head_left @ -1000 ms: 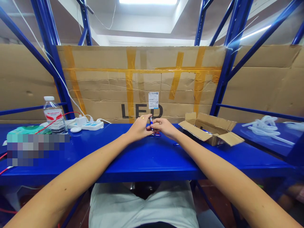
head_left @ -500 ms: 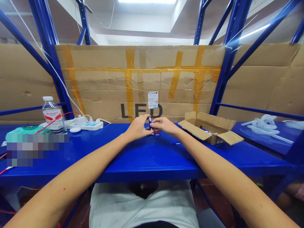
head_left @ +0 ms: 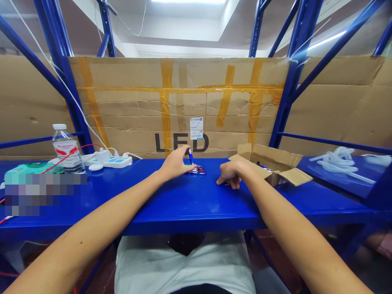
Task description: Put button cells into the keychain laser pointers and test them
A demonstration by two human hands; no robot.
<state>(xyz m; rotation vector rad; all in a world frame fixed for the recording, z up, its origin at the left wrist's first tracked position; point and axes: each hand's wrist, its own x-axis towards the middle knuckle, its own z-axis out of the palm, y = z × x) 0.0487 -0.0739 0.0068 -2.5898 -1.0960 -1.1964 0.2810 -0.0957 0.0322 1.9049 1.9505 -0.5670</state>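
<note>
Near the table's far side my left hand (head_left: 177,162) is closed round a blue pen (head_left: 191,157) with a silvery top end, held nearly upright. Beneath it several pens (head_left: 199,170) with shiny coloured barrels lie together on the blue table (head_left: 180,204). My right hand (head_left: 232,172) is down on the table further right, knuckles up and fingers bent together. Under its fingertips a small dark-blue piece barely shows; the fingers hide most of it.
Behind my right hand stands an open cardboard box (head_left: 269,165) with blue items inside. Coiled clear tubing (head_left: 339,161) lies at far right. On the left are a water bottle (head_left: 65,149), a power strip (head_left: 119,162) and a teal packet (head_left: 27,168). Cardboard (head_left: 134,110) walls the back.
My right hand has left the upright pen and moved right, down onto the small blue piece on the table. My left hand keeps the pen, now tilted slightly left.
</note>
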